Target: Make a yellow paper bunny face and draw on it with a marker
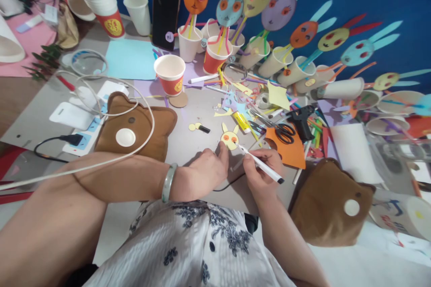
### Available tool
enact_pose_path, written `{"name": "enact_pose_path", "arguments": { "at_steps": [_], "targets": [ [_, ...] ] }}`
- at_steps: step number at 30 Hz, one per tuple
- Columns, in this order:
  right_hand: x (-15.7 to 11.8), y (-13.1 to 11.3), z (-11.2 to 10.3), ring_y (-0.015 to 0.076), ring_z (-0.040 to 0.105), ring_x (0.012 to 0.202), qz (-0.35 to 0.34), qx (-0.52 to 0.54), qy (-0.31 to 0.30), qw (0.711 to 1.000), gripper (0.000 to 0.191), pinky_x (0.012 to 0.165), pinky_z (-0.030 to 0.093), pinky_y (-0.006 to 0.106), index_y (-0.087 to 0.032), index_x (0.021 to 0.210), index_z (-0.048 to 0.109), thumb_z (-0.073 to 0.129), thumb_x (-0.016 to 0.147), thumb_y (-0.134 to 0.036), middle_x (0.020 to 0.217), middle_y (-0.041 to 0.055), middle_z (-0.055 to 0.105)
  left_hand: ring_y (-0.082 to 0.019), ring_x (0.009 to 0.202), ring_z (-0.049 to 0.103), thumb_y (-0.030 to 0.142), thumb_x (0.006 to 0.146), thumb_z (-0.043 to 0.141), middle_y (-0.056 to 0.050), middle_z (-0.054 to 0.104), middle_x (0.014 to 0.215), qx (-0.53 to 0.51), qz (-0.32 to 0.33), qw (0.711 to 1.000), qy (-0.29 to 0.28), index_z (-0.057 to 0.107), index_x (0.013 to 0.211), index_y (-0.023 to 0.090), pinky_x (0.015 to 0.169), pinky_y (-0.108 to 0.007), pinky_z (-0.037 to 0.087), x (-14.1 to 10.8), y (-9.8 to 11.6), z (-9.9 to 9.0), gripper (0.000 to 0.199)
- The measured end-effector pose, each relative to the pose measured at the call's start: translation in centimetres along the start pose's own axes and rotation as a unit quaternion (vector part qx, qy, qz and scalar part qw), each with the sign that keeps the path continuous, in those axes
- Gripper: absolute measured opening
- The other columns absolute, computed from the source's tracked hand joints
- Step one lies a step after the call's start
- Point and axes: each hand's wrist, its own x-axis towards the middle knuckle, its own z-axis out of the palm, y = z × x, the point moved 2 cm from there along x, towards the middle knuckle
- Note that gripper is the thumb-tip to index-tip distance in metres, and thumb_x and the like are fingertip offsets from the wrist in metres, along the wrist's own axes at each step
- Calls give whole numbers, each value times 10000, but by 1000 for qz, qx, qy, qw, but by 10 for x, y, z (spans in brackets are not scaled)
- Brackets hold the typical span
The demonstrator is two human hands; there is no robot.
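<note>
A small yellow paper rabbit head (230, 141) with orange eyes lies on the grey table. The fingertips of my left hand (210, 168) rest on its lower left edge and pin it down. Gripped in my right hand (264, 168) is a white marker pen (264, 167), its tip touching the right eye area. The black pen cap (204, 129) lies to the left, beside small yellow paper discs (192, 127). Just above the rabbit head is a yellow glue stick (241, 122). Black-handled scissors (284, 133) lie to the right on orange paper (292, 156).
Paper rabbits (230, 9) in cups line the blue back wall. Behind my hands stands a red-and-white cup (170, 76). A black glue gun (302, 122) lies right. Brown pouches (332, 206) flank me. A white cable (152, 119) loops over the power strip (82, 140) and my left arm.
</note>
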Motion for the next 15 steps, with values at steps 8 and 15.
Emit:
{"name": "enact_pose_path", "arguments": {
  "at_steps": [8,15],
  "targets": [
    [1,-2,0,139,579,531,-14,6,-4,1000,84,496,466,273,-213,869,662,716,862,-276,669,-14,652,-318,1038,773,-12,927,439,-382,431,1572,-18,-4,1000,-6,500,1517,-3,724,-365,631,1,-1,0,593],
    [0,0,0,144,579,541,-8,3,-5,1000,105,500,469,280,-221,877,659,715,878,-309,673,-12,649,-320,1035,773,-6,941,407,-367,446,1571,4,-5,1000,3,508,1521,7,700,-359,626,1,1,1,588]
  ]
}}
